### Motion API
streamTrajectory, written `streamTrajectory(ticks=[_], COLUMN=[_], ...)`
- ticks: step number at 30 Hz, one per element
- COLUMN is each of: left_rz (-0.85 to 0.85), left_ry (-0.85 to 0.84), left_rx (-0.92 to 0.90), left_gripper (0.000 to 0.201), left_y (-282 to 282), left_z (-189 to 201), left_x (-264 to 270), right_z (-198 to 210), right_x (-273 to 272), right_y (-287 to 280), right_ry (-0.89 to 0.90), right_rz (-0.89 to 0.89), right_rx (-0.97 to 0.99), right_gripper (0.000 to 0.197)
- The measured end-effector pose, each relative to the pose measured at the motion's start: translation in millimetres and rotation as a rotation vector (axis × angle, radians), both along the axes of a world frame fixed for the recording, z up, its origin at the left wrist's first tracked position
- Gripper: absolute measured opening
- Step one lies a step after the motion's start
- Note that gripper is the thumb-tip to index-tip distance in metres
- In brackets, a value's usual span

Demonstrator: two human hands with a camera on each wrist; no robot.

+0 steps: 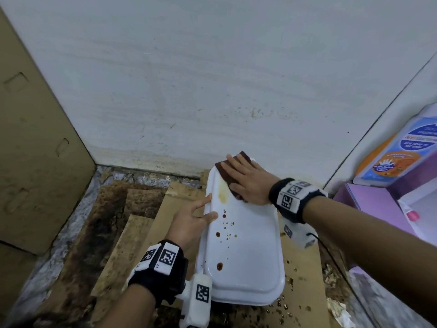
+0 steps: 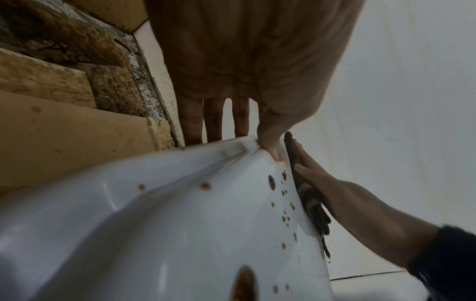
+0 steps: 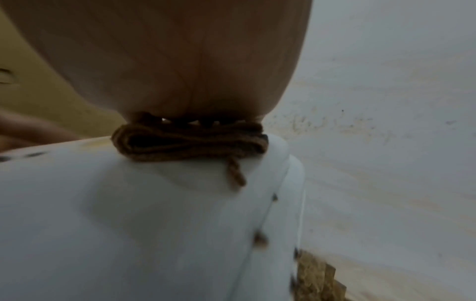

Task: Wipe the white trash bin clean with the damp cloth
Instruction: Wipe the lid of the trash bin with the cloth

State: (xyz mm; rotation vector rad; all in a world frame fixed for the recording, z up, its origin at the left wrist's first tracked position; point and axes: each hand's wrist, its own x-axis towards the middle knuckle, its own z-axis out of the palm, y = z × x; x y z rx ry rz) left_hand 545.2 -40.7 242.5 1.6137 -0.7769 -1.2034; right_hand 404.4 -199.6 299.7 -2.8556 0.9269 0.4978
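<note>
The white trash bin (image 1: 246,252) lies on its side on cardboard, one broad face up, dotted with brown spots (image 1: 220,266) and a yellowish smear (image 1: 223,197). My right hand (image 1: 248,183) lies flat, fingers straight, pressing a folded dark brown cloth (image 1: 223,170) onto the bin's far end. From the right wrist the cloth (image 3: 190,142) shows squeezed under the palm against the bin (image 3: 128,224). My left hand (image 1: 191,218) steadies the bin's left edge. Its thumb rests on top, and straight fingers (image 2: 213,122) run down the side of the bin (image 2: 180,224).
A stained white wall (image 1: 212,79) rises just behind the bin. A tall cardboard box (image 1: 35,138) stands at the left. Wet, dirty cardboard sheets (image 1: 142,233) cover the floor. At the right are a purple box (image 1: 369,202) and a blue-and-orange cleaning product pack (image 1: 397,157).
</note>
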Motion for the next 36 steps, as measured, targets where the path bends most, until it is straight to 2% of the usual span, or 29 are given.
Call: streamTrajectory(ticks=[5, 13, 15, 23, 33, 36], left_rz=[0.026, 0.017, 0.004, -0.022, -0.03, -0.053], left_ry=[0.044, 0.02, 0.014, 0.015, 0.058, 0.041], left_rx=[-0.016, -0.058, -0.056, -0.042, -0.058, -0.057], left_gripper=[0.05, 0.052, 0.053, 0.053, 0.052, 0.053], left_y=[-1, 0, 1, 0, 2, 4], left_z=[-2, -1, -1, -7, -8, -7], left_x=[0, 0, 0, 6, 3, 4], right_z=[-1, -13, -9, 7, -8, -11], right_x=[12, -29, -28, 23, -28, -26], right_y=[-7, 54, 49, 1, 97, 99], right_ry=[-0.005, -0.041, -0.043, 0.015, -0.069, -0.08], right_rz=[-0.05, 0.109, 0.086, -0.05, -0.029, -0.058], right_rx=[0.019, 0.072, 0.084, 0.056, 0.131, 0.103], right_gripper=[0.063, 0.066, 0.061, 0.063, 0.063, 0.063])
